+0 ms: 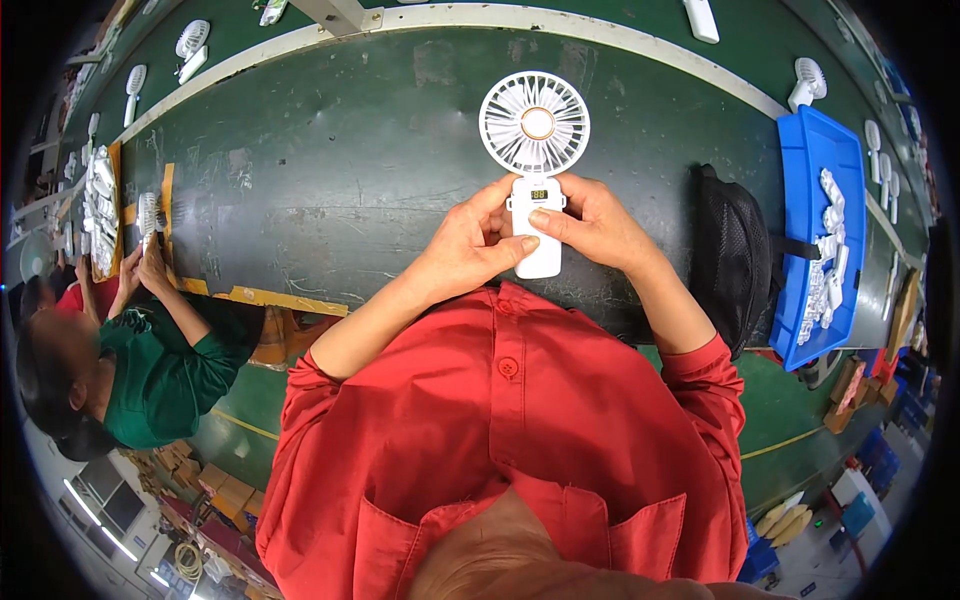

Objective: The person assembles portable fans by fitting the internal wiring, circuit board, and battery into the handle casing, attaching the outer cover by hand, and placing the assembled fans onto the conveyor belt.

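A white handheld fan [536,182] stood up between the person's hands, over the near edge of the counter [330,140], its face turned upward. Its round head was a smooth plastic cage of fine spokes, with a thin orange-gold ring around a pale hub, and its body was a glossy, round-cornered block with a small dark display [539,195] near the top.

The left hand [475,240] was clamped on the body's left side, thumb against its lower front. The right hand [598,228] had its grip on the other side, its thumb laid across the front below the display; the fingers of both hands were partly hidden behind the fan.

The counter was dark green, scuffed and scratched. To the right lay a black bag [733,255] of mesh-like fabric, rounded and bulging, and beside it a blue plastic bin [856,150] with straight walls, holding crinkled, shiny white pieces [833,215] that were perhaps wrapped in clear film.

On the left, a co-worker [150,375] in a green top held another white fan [148,213] near a strip of yellow tape [168,215].
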Demonstrator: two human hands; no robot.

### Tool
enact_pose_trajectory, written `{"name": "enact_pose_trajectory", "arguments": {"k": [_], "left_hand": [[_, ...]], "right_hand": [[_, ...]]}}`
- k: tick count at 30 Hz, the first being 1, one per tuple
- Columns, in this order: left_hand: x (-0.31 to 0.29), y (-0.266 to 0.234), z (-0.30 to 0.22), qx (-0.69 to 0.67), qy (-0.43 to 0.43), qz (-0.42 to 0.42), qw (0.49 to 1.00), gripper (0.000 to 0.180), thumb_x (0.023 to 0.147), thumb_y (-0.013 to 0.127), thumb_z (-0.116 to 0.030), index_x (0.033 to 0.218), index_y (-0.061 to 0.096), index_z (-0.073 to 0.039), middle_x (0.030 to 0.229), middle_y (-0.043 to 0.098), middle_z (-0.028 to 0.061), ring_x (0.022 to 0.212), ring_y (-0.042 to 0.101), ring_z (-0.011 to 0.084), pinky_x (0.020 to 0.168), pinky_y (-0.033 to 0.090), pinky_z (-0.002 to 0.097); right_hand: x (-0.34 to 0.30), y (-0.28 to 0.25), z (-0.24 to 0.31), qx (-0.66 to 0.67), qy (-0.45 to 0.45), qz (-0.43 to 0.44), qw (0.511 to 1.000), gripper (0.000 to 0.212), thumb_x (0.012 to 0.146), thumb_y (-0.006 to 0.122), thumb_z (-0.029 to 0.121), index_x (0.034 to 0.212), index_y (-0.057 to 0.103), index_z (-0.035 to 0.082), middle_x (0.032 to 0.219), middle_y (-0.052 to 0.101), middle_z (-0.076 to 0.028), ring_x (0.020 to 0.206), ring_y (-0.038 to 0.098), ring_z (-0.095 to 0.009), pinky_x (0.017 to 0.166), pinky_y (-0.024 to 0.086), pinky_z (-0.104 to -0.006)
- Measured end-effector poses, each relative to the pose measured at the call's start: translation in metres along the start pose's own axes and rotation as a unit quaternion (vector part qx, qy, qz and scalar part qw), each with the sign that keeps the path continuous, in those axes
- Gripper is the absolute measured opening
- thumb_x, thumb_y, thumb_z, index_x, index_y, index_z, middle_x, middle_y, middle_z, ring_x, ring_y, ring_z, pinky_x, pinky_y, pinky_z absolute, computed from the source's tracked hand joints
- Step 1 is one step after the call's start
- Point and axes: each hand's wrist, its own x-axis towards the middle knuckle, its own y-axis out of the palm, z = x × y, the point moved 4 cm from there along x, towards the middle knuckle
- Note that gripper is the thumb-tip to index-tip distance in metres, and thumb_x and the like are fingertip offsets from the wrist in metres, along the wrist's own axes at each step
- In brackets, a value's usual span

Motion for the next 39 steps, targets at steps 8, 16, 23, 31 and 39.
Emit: {"name": "enact_pose_trajectory", "arguments": {"k": [8, 16, 23, 31, 39], "left_hand": [[-0.002, 0.004, -0.004, 0.064, 0.0, -0.01, 0.998, 0.059, 0.084, 0.058, 0.001, 0.137, 0.033, -0.002, 0.109, 0.056, 0.005, 0.097, 0.056, 0.0109, 0.085, 0.046, 0.0266], [0.011, 0.0, -0.001, -0.008, 0.029, -0.036, 0.999, 0.063, 0.083, 0.061, 0.001, 0.139, 0.032, -0.002, 0.095, 0.058, 0.0036, 0.078, 0.055, 0.0062, 0.068, 0.047, 0.0219], [0.045, -0.015, -0.016, -0.064, 0.037, -0.059, 0.996, 0.057, 0.088, 0.058, -0.003, 0.139, 0.033, -0.004, 0.106, 0.061, 0.0077, 0.091, 0.058, 0.0129, 0.075, 0.051, 0.0271], [0.065, -0.114, -0.056, 0.032, 0.199, -0.312, 0.928, 0.025, 0.091, 0.057, -0.015, 0.111, 0.058, 0.001, 0.091, 0.066, 0.0077, 0.079, 0.064, 0.014, 0.064, 0.051, 0.0247], [0.109, -0.34, -0.103, 0.219, 0.181, -0.575, 0.767, 0.031, 0.084, 0.062, -0.022, 0.104, 0.063, 0.002, 0.082, 0.068, 0.0116, 0.077, 0.065, 0.0184, 0.069, 0.051, 0.0286]], "right_hand": [[0.0, 0.0, -0.002, 0.084, 0.007, 0.029, 0.996, 0.033, 0.084, 0.065, 0.018, 0.111, 0.057, -0.001, 0.098, 0.063, -0.005, 0.089, 0.059, -0.011, 0.079, 0.049, -0.0279], [0.004, -0.004, 0.0, 0.1, 0.019, 0.033, 0.994, 0.041, 0.084, 0.067, 0.02, 0.117, 0.053, -0.001, 0.105, 0.061, -0.006, 0.095, 0.058, -0.013, 0.083, 0.048, -0.029], [0.02, -0.009, -0.01, 0.187, 0.028, 0.008, 0.982, 0.045, 0.085, 0.063, 0.015, 0.125, 0.049, -0.001, 0.113, 0.059, -0.008, 0.102, 0.056, -0.015, 0.087, 0.046, -0.0291], [0.112, -0.141, 0.041, -0.071, -0.051, -0.294, 0.952, 0.041, 0.084, 0.062, 0.022, 0.117, 0.05, 0.002, 0.09, 0.063, -0.01, 0.069, 0.06, -0.017, 0.056, 0.047, -0.0263], [0.165, -0.259, 0.043, -0.546, 0.074, -0.446, 0.706, 0.055, 0.089, 0.05, 0.039, 0.138, 0.037, 0.018, 0.11, 0.051, -0.024, 0.1, 0.053, -0.04, 0.085, 0.045, -0.0456]]}}
